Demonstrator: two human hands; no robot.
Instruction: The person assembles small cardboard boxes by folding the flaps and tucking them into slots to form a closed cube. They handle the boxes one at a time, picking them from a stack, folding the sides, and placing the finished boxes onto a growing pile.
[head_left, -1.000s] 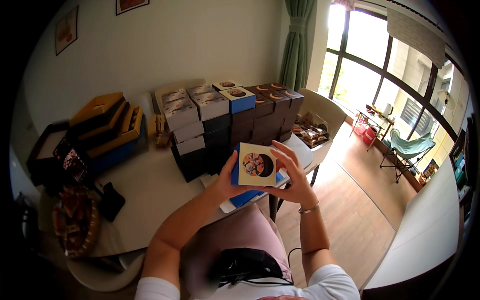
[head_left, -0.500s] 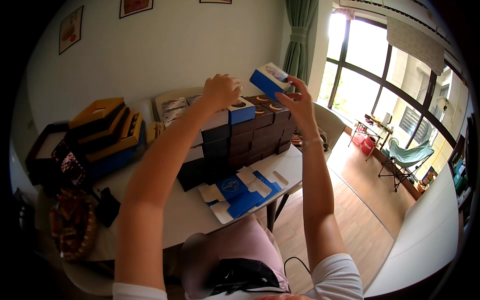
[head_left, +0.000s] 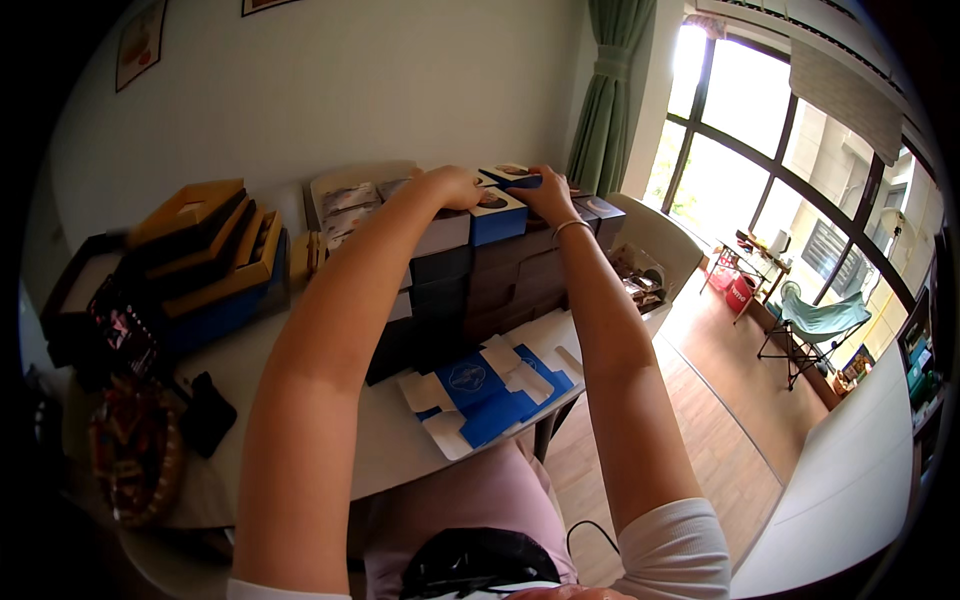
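Both my arms reach out over the table to the top of a stack of dark boxes (head_left: 470,290). A small blue box with a white lid (head_left: 512,174) sits at the top of the stack between my hands. My left hand (head_left: 452,186) presses against its left side, and my right hand (head_left: 548,196) grips its right side. Just below it lies another blue box (head_left: 497,216) on the stack. An unfolded blue and white cardboard blank (head_left: 490,388) lies flat on the white table (head_left: 330,440) in front of me.
Orange and blue gift boxes (head_left: 210,260) are piled at the left, with dark trays (head_left: 90,300) beside them. A round basket (head_left: 130,460) sits at the near left. A white chair (head_left: 650,240) stands behind the table; a folding chair (head_left: 815,322) stands by the window.
My hands lifted the small blue box from in front of me up and out, then lowered it onto the top of the stack. The flat blank stayed on the table.
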